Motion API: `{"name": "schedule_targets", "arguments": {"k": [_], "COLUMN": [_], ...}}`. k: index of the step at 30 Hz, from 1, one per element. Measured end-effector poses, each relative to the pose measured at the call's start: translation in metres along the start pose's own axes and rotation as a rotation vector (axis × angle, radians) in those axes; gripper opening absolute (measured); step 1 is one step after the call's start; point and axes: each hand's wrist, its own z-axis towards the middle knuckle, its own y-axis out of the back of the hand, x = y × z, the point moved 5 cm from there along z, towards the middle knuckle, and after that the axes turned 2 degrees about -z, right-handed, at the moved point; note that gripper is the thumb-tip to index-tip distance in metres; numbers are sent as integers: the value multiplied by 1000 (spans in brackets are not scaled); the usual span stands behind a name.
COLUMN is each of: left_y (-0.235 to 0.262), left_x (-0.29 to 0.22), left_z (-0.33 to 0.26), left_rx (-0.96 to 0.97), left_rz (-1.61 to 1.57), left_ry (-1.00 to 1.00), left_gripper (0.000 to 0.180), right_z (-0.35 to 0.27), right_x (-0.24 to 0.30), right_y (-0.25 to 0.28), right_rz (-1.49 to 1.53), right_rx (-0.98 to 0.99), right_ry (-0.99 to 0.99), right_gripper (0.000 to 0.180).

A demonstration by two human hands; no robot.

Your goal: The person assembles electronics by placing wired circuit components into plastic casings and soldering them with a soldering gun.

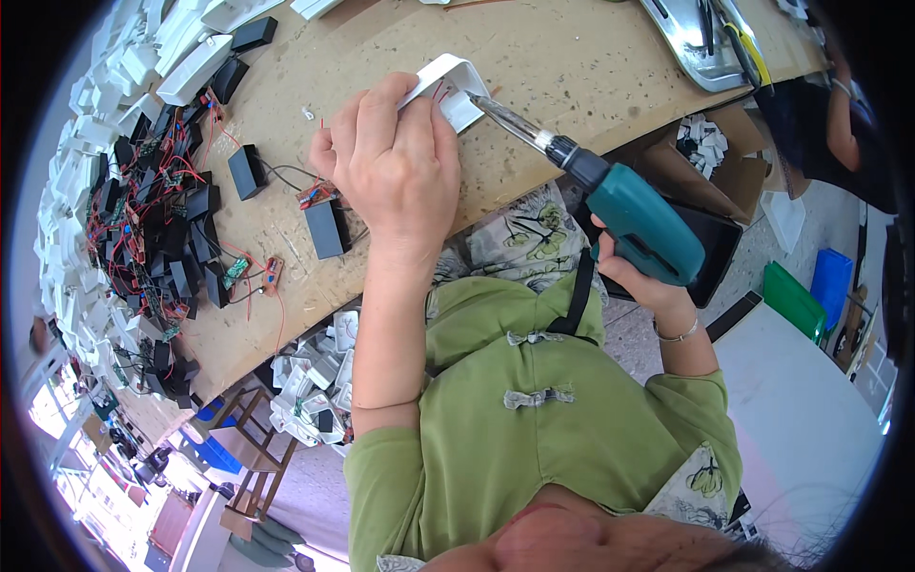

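My left hand [396,162] presses down on a white plastic housing [448,81] with red wires inside, holding it on the wooden worktable [562,57]. My right hand [634,276] grips a teal cordless screwdriver [629,214]. Its long bit [505,119] points up and left, and its tip touches the white housing beside my left fingers.
Black box-shaped modules [326,229] with red wires and small circuit boards lie left of my hand. A heap of white housings [114,86] lines the table's far left. A metal tray [701,43] sits top right. Another person's arm [843,124] is at the right edge. A cardboard box [710,153] stands below the table.
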Motion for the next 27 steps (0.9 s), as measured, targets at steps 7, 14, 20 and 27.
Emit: {"name": "schedule_targets", "arguments": {"k": [7,14,20,27], "left_y": [-3,-3,-3,-4], "left_x": [0,0,0,0], "left_z": [0,1,1,0], "left_rx": [5,9,13,-3], "left_rz": [-24,-7,-3,4], "left_ry": [11,8,13,3], "left_gripper": [6,7,7,7], "right_z": [18,28,35,34], "right_x": [3,16,22,24], "right_y": [-8,-10,-11,-10], "right_rz": [-92,-225,-227,-192], "right_rx": [-3,4,7,7], "right_ry": [-18,165,185,203], "right_gripper": [67,66,65,62]}}
